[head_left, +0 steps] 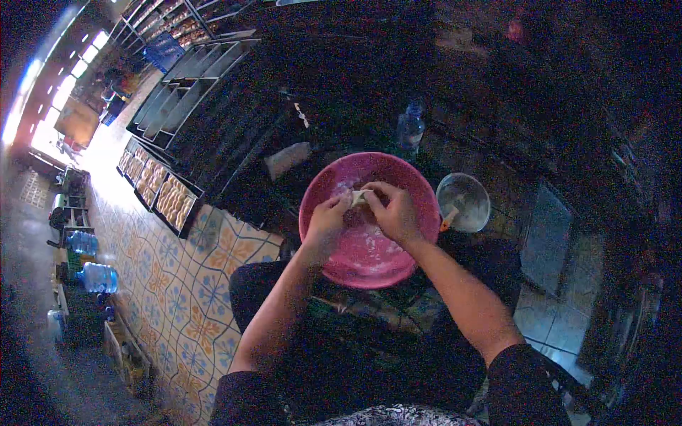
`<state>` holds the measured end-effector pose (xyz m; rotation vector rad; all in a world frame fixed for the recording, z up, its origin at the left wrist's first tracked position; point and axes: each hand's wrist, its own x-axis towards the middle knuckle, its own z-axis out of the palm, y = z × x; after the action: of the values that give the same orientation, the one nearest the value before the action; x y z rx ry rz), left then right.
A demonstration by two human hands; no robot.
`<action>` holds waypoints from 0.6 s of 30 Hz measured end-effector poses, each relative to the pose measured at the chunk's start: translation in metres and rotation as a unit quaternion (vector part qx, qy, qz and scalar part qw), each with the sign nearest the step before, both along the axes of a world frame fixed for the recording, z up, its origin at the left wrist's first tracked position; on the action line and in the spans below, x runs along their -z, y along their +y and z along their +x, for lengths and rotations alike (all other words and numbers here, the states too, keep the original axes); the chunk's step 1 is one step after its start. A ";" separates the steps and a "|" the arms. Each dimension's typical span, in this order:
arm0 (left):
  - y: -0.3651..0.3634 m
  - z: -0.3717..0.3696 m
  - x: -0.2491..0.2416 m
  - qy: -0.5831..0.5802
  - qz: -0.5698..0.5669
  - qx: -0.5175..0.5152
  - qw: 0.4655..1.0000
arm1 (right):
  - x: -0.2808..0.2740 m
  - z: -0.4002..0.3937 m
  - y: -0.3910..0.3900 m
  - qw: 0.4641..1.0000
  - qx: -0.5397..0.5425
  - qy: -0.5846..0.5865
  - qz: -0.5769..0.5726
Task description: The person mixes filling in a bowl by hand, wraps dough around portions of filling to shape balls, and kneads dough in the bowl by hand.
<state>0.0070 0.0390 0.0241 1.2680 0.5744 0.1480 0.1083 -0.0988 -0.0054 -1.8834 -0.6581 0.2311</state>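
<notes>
your left hand (328, 216) and right hand (396, 215) pinch a small pale piece (359, 199) between your fingertips, over the flour-dusted pink basin (373, 275). it looks half-worked, not yet set down; off left, rows of pale pieces (175, 202) lie formed.

Pink basin (373, 268): open at the top, inner floor bare toward the near side; raised rim all round. Right of it: one bowl (463, 202), close beside, blocking low sideways passage. Beyond the rim: one upright bottle (410, 128). Left, low: patterned floor (192, 298), open. Farther left: loaded trays (160, 186).
</notes>
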 end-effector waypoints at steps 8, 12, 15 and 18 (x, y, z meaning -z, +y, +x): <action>-0.006 0.000 0.000 -0.028 0.134 0.014 0.990 | -0.029 -0.002 -0.007 0.976 -0.068 0.179 0.108; -0.007 0.006 0.013 -0.060 0.194 -0.007 0.979 | -0.017 0.003 -0.006 0.988 -0.029 0.080 0.131; -0.001 0.008 0.019 -0.061 0.366 -0.096 0.924 | -0.021 0.010 -0.009 0.995 -0.048 0.067 0.048; -0.002 0.006 -0.006 -0.071 0.132 0.041 0.988 | -0.024 0.009 -0.012 0.996 -0.047 0.070 -0.012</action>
<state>0.0133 0.0374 0.0304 1.5220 0.3869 0.2503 0.1173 -0.1107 0.0191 -1.8428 -0.6508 0.4294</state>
